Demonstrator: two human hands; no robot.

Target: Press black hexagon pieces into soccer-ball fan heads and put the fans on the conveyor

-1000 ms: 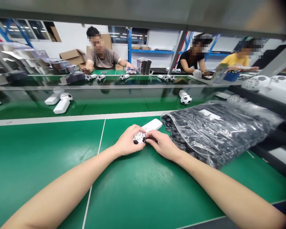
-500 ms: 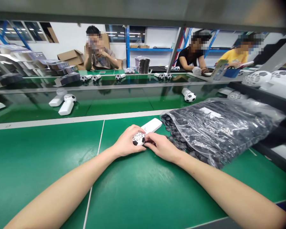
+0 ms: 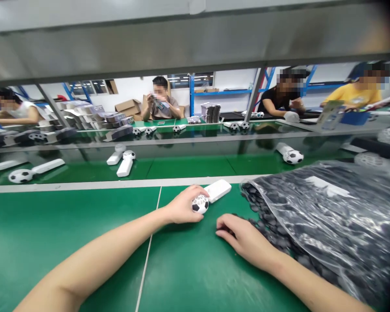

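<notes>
My left hand [image 3: 186, 206] is closed around the black-and-white football-shaped head [image 3: 200, 204] of a handheld device. Its white handle [image 3: 219, 190] points away to the right and lies on the green tabletop. A little to the right and nearer to me is my right hand [image 3: 242, 236], apart from the device. Its fingers are loosely curled, with a gap between thumb and forefinger and nothing visible there. Just beyond it, small flat black pieces [image 3: 263, 223] spill from a clear plastic bag [image 3: 331, 216].
Beyond the pale table edge runs a green conveyor [image 3: 195, 162] with similar devices, among them one with a football head [image 3: 293, 156] on the right. Stacked boxes [image 3: 84, 115] and several people at work are across the line. A metal beam [image 3: 182, 47] spans overhead.
My right hand has left the football head and drawn back to the right, toward the black pieces. My left hand still grips the head. The camera view has tilted up and shifted left.
</notes>
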